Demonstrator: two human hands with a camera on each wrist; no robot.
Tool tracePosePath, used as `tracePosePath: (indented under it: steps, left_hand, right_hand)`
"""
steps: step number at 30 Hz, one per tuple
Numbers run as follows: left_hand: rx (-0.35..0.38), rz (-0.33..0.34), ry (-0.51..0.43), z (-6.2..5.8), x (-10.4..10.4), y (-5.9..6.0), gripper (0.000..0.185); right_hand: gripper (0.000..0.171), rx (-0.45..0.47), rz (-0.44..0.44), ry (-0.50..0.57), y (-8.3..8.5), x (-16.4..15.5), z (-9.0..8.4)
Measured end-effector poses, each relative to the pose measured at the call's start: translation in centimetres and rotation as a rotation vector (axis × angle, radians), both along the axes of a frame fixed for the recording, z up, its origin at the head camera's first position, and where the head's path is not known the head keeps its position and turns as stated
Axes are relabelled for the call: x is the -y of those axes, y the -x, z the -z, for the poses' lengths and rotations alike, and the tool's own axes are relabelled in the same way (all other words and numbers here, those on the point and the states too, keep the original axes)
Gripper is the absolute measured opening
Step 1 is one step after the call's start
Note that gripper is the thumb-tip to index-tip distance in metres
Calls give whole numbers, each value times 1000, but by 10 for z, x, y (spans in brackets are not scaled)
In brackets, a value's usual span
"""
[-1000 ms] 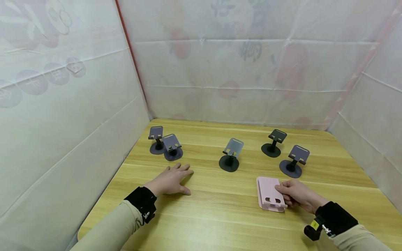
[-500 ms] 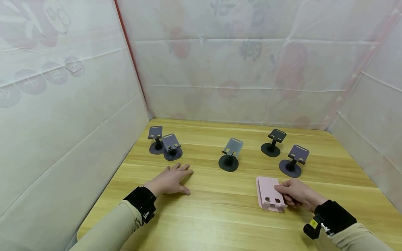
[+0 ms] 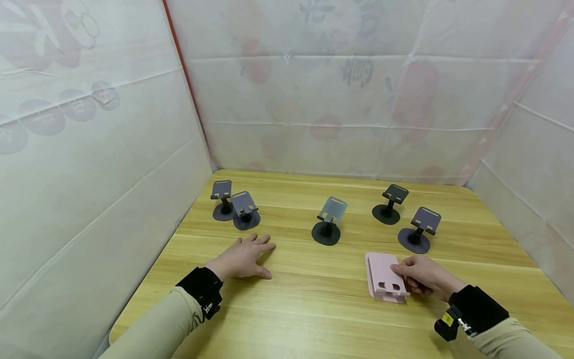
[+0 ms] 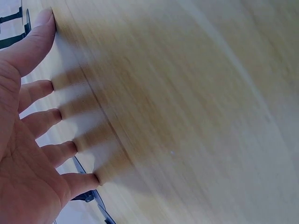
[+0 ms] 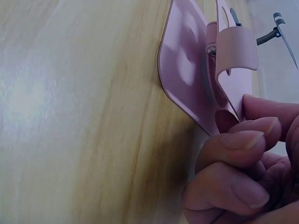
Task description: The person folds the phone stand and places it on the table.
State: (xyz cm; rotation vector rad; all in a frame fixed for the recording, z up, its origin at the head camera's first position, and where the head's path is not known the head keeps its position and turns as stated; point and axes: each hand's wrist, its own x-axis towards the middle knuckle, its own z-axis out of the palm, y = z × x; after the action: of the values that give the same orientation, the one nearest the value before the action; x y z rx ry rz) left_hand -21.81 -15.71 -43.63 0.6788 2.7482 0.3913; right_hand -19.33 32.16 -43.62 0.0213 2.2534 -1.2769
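Note:
A pink phone stand (image 3: 384,271), folded nearly flat, lies on the table at the right. My right hand (image 3: 423,275) pinches the right edge of its upper plate between thumb and fingers. In the right wrist view the pink stand's base (image 5: 180,60) rests on the wood, with the curled lip (image 5: 237,49) of the plate above it. My left hand (image 3: 244,257) rests with spread fingers on the table at the left and holds nothing. In the left wrist view the fingertips of the left hand (image 4: 35,135) touch the wood.
Two purple-grey phone stands (image 3: 245,212) stand close together at the back left. A grey-green stand (image 3: 327,224) is near the middle. Back right are a black stand (image 3: 389,207) and another purple-grey stand (image 3: 417,233). Pale sheets (image 3: 314,99) enclose the wooden table (image 3: 287,319).

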Motion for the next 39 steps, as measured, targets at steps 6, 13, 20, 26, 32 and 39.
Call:
tracePosePath:
  steps: [6, 13, 20, 26, 32, 39]
  left_hand:
    - [1, -1, -6, 0, 0, 0, 84]
    - [-3, -4, -3, 1, 0, 1, 84]
    - [-4, -4, -1, 2, 0, 1, 84]
    - [-3, -2, 4, 1, 0, 1, 85]
    - [4, 6, -7, -2, -1, 0, 83]
    - [7, 5, -6, -2, -1, -1, 83]
  right_hand:
    - [30, -46, 34, -74, -2, 3, -3]
    - [32, -81, 70, -173, 1, 8, -10]
    - [54, -167, 41, -230, 14, 17, -28]
    - [69, -220, 7, -152, 31, 28, -44]
    - [76, -249, -22, -110, 49, 44, -54]
    - [66, -283, -48, -54, 66, 70, -61]
